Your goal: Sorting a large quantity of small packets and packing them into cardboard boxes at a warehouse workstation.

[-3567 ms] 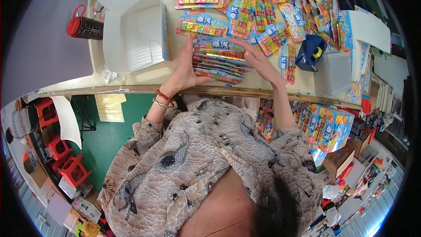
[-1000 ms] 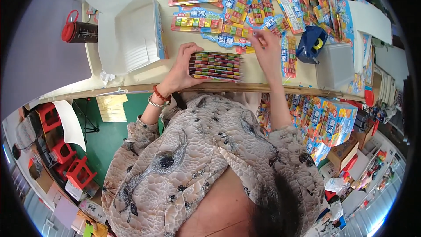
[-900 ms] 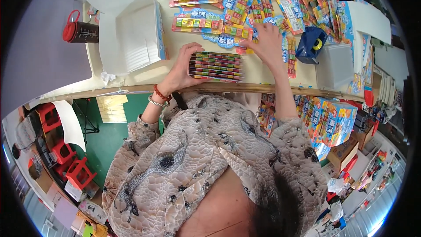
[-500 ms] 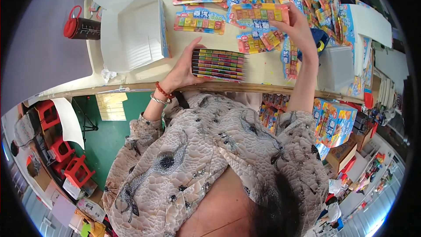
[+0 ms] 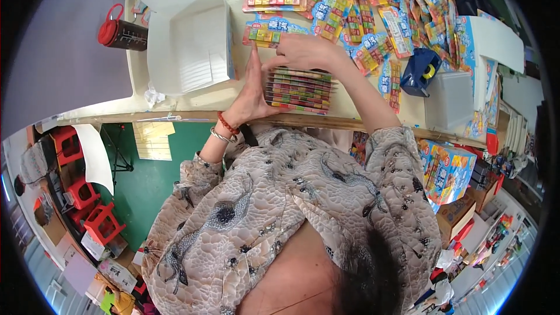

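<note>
My left hand (image 5: 252, 93) holds the left end of a stack of candy blister packs (image 5: 300, 90), thumb up and fingers beneath. The stack stands near the table's front edge, its many coloured layers facing me. Over its far side lies my right hand (image 5: 309, 53), fingers bent toward my left thumb. The back of this hand hides what its fingers hold, if anything. Just past the hands, a blister pack of small candies with a blue card (image 5: 263, 35) lies flat, partly covered by my right hand.
A heap of candy packs (image 5: 332, 14) spreads over the far and right table. An open white box (image 5: 189, 46) stands left, beside a dark cup with red lid (image 5: 122, 34). To the right are a blue tape dispenser (image 5: 421, 70) and a clear plastic box (image 5: 449, 100).
My right hand has come left and toward me, from the heap to the stack; the pack it held is no longer visible in it. My left hand still holds the stack.
</note>
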A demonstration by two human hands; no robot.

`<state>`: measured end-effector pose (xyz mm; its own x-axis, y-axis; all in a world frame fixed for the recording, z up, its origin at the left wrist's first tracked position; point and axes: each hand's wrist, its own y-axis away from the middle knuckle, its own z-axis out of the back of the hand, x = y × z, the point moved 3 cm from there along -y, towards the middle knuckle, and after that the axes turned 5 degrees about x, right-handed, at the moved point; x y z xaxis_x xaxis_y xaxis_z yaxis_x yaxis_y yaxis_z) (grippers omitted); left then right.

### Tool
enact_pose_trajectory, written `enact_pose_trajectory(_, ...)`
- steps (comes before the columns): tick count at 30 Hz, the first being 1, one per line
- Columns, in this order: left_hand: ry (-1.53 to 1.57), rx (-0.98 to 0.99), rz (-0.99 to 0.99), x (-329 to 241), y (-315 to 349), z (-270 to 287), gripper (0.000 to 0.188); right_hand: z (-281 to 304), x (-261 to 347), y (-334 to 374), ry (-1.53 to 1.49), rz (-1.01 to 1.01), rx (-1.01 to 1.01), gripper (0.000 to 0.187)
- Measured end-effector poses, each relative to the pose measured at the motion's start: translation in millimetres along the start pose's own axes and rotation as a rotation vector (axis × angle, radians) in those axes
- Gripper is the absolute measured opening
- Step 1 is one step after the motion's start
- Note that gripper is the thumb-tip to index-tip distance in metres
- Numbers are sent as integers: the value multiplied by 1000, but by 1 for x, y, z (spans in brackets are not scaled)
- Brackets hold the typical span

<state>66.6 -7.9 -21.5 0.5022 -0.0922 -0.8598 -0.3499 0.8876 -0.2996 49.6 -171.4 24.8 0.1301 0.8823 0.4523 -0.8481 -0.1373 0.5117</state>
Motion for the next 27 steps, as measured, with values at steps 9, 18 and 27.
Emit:
enact_pose_trajectory(9,-83,209,65,14,9,-1,110,-4,-61,-30,266,-72,-508,64)
enact_pose_trajectory(18,-144,144,29,9,9,0,102,-22,-61,-11,42,-102,-376,62)
enact_pose_trajectory(27,-76,162,77,15,8,-5,133,-45,-91,43,-502,-40,-497,34)
